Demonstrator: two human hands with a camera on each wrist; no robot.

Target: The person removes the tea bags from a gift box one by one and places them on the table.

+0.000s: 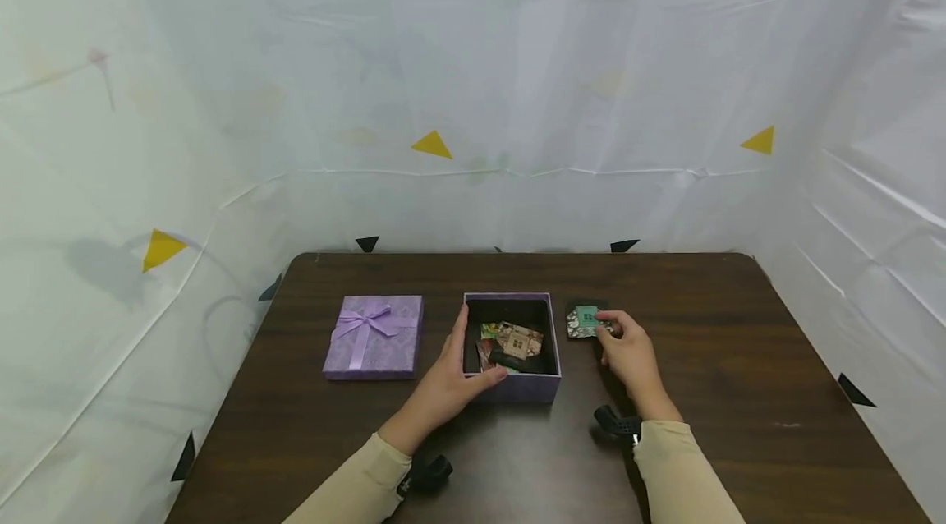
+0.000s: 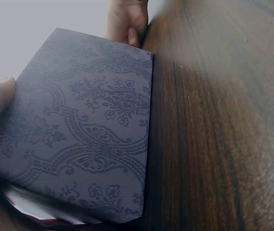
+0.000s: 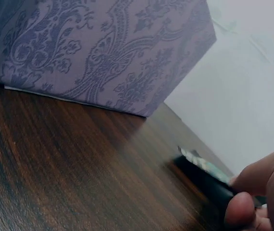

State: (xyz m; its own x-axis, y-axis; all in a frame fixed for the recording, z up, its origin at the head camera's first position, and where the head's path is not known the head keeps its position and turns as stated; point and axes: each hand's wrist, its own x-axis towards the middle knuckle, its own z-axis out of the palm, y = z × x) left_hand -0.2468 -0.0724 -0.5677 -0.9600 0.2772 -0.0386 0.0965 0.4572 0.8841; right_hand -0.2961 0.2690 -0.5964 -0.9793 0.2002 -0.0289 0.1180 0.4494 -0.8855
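Purple box (image 1: 521,390), one; hands (image 1: 447,382) (image 1: 632,356), two; pinched packet (image 1: 586,320), seemingly one

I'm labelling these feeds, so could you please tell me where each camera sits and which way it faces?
Head: on the head, facing forward and down at lid, box, packet and table; left hand, right hand and sleeves show.
Left wrist: on that wrist, facing a box wall; parts of both hands show.
Right wrist: on that wrist, facing past the box toward the packet; right-hand fingers show.
Shared: both wrist views include the purple box and the table.
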